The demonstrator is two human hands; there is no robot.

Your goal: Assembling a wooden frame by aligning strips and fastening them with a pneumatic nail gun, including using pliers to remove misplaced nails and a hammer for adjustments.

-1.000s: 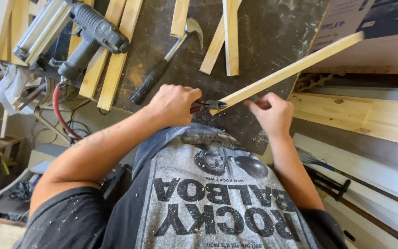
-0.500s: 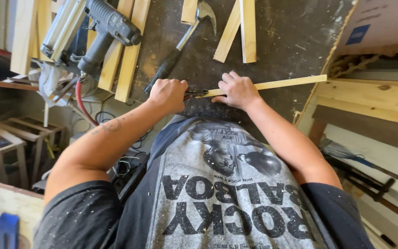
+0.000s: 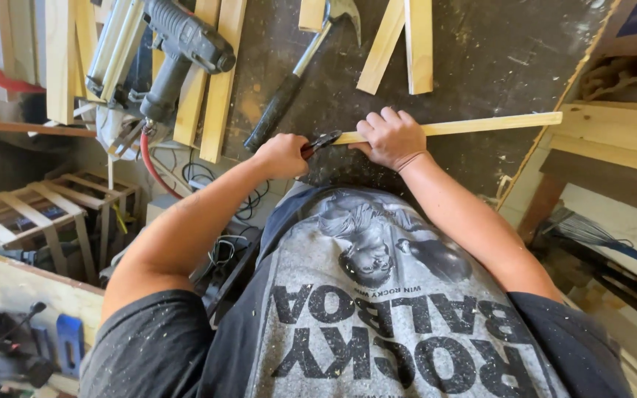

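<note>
Our left grip (image 3: 283, 155) clamps pliers (image 3: 321, 142) biting the slat's (image 3: 481, 126) near end; our right grip (image 3: 390, 138) pins that slat on the worktop (image 3: 495, 51), its length running rightward.

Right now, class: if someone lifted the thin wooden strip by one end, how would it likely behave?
The wooden strip looks long and slender, so probably light and slightly bendy. Its flat, squared faces suggest it would not roll. The right hand pins it to the workbench.

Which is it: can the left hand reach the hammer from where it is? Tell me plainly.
Probably yes. The hammer lies on the bench just beyond the left hand, nothing between them, but that hand grips pliers and would have to set them down first.
</note>
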